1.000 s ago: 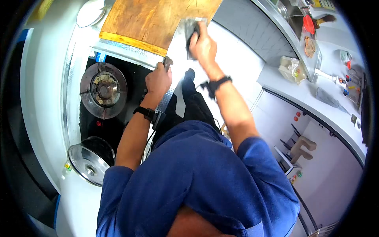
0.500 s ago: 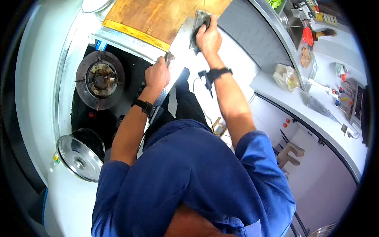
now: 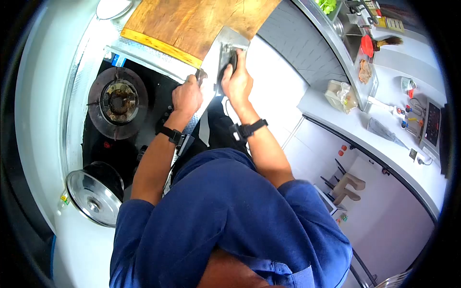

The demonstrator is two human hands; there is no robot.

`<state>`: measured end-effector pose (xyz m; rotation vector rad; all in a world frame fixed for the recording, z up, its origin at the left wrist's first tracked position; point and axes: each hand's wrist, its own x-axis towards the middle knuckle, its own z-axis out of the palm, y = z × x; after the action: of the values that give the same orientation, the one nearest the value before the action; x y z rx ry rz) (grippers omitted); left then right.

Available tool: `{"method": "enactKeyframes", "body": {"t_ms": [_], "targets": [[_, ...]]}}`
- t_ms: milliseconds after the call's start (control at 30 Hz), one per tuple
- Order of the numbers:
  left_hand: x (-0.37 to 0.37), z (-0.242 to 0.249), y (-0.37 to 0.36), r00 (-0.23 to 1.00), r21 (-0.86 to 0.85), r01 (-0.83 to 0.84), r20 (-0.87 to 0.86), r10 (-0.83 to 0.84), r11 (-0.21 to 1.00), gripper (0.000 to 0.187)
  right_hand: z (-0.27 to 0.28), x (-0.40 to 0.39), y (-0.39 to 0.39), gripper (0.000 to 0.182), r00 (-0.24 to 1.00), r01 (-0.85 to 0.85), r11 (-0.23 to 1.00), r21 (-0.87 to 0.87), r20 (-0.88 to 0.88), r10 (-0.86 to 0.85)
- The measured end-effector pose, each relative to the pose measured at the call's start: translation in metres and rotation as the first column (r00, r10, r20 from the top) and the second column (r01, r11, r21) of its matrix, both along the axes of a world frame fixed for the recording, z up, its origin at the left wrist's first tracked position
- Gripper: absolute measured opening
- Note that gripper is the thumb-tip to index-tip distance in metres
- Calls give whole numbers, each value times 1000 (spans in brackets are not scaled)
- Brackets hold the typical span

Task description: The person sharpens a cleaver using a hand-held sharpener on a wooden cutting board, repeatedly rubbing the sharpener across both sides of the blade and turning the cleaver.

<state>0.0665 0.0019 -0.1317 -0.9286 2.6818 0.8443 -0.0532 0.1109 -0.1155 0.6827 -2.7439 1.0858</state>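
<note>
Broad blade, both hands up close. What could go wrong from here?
1. Finger cut: the right hand holds a dark block over the broad blade, fingers close to the metal. A slip might carry them onto an edge.

2. Drop: the blade seems to jut past the wooden board over the floor. If the left hand loses the handle, it could fall near the person's legs.

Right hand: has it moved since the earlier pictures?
Yes; judged against the wooden board, the right hand has moved closer to the person's body.
</note>
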Motion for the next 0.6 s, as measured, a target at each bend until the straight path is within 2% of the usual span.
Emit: {"method": "enactKeyframes", "body": {"t_ms": [33, 133, 200, 267, 300, 333, 400, 433, 533, 600], "targets": [[-2, 2, 0, 1000, 0, 2, 24, -2, 1000, 38, -1, -7, -1, 45, 1000, 1, 1000, -1, 0, -1], [-3, 4, 0, 997, -3, 12, 80, -12, 1000, 38, 1, -65, -17, 45, 997, 45, 989, 140, 50, -53], [-3, 6, 2, 994, -2, 6, 112, -5, 1000, 37, 4, -103, -29, 44, 997, 71, 987, 141, -15, -69], [-4, 9, 2, 995, -13, 1, 104, 1, 1000, 36, 1, -85, -23, 45, 996, 85, 983, 163, 4, -87], [-4, 7, 1, 995, 2, -12, 99, 12, 1000, 36, 9, -61, -16, 49, 992, 46, 981, 189, 107, -67], [-6, 3, -1, 995, -3, -14, 98, 14, 1000, 36, 4, -32, -6, 53, 997, 35, 991, 127, 70, -44], [0, -6, 2, 1000, -18, 4, 1, -4, 1000, 38, -2, 2, 4, 55, 999, 12, 993, 116, 37, -17], [1, -8, 2, 1000, -32, 1, -1, -1, 999, 38, -4, -3, 2, 55, 1000, 1, 997, 73, -26, 1], [0, -6, 3, 1000, -28, -7, 14, 8, 1000, 37, -4, -68, -17, 43, 997, 55, 979, 197, -59, -45], [3, -3, 4, 1000, -33, -3, 2, 3, 999, 37, 2, -83, -23, 39, 995, 80, 975, 208, -77, -65]]}}
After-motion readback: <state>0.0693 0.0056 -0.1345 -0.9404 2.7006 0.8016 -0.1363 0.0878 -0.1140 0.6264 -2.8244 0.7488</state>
